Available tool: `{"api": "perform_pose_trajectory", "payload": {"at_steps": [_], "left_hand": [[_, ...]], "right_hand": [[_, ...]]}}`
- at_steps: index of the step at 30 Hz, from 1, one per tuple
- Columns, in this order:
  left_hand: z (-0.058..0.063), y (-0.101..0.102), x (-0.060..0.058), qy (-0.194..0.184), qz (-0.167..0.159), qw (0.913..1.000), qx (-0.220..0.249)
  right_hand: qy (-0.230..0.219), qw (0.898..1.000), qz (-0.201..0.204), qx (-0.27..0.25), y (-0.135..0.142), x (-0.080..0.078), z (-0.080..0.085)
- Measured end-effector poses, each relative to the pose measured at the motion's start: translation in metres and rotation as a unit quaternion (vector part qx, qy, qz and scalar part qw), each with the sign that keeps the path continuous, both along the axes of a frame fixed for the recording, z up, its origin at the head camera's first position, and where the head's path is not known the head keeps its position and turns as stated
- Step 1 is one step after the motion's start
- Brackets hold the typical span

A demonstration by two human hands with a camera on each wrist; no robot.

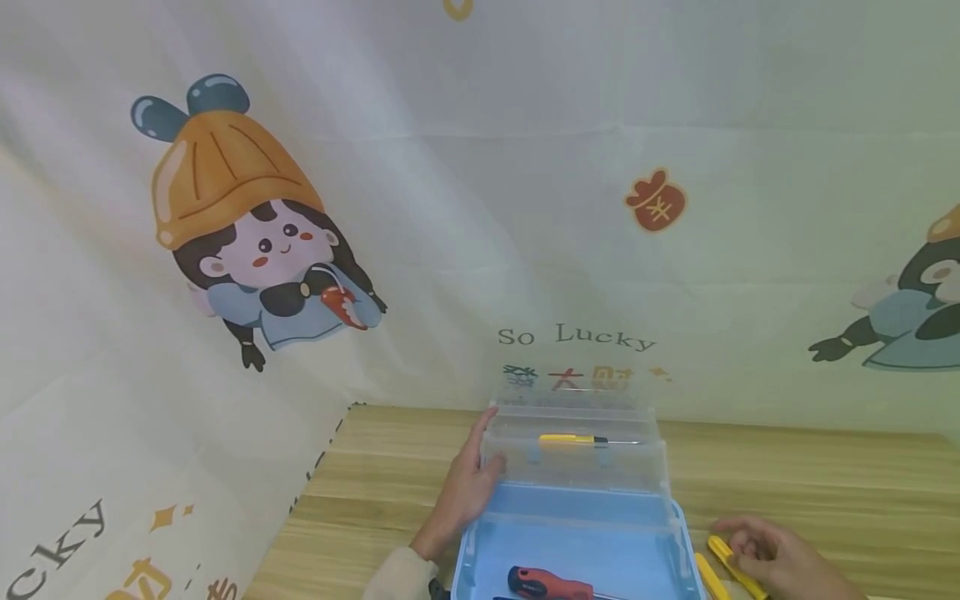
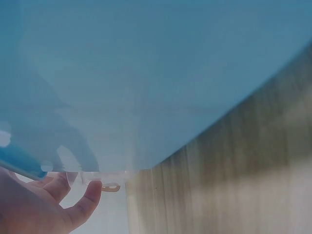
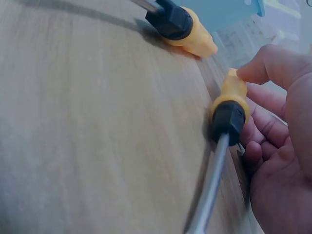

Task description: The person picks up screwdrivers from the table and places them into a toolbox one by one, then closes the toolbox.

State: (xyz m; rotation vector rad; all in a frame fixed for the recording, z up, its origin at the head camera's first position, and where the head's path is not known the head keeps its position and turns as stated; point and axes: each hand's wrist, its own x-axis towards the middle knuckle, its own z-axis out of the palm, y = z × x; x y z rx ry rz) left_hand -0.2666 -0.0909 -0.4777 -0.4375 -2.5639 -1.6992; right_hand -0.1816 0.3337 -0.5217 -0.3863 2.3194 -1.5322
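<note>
A blue toolbox stands with its clear plastic lid raised at the back. My left hand grips the lid's left edge, thumb toward the inside; in the left wrist view this hand shows beside the blue wall. Inside the box lies a red-and-black screwdriver. A yellow screwdriver shows at the clear lid section. Right of the box, my right hand holds another yellow screwdriver by its handle, thumb and fingers about it. The shaft lies close to the table.
One more yellow screwdriver lies on the wooden table between the box and my right hand. A printed cloth hangs behind and to the left of the table.
</note>
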Motion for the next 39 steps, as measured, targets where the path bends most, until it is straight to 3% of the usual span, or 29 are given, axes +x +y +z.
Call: {"api": "perform_pose_trajectory", "payload": {"at_steps": [10,15,17,25,39], "left_hand": [[0.000,0.000,0.000,0.003,0.000,1.0000,0.000],[0.000,0.000,-0.001,0.003,0.002,1.0000,-0.001],[-0.001,0.000,-0.001,0.002,0.004,1.0000,-0.002],[-0.002,0.000,-0.001,0.001,0.007,1.0000,0.000],[-0.004,0.000,-0.002,0.004,0.005,1.0000,0.000]], "right_hand": [[0.003,0.997,-0.044,0.064,-0.002,0.000,0.006],[-0.004,0.989,-0.098,0.113,-0.008,0.000,0.007],[-0.002,0.988,-0.107,0.112,-0.008,0.000,0.007],[0.013,0.996,-0.075,0.049,-0.005,0.000,0.006],[0.038,0.991,-0.110,0.060,-0.010,0.002,0.005]]}}
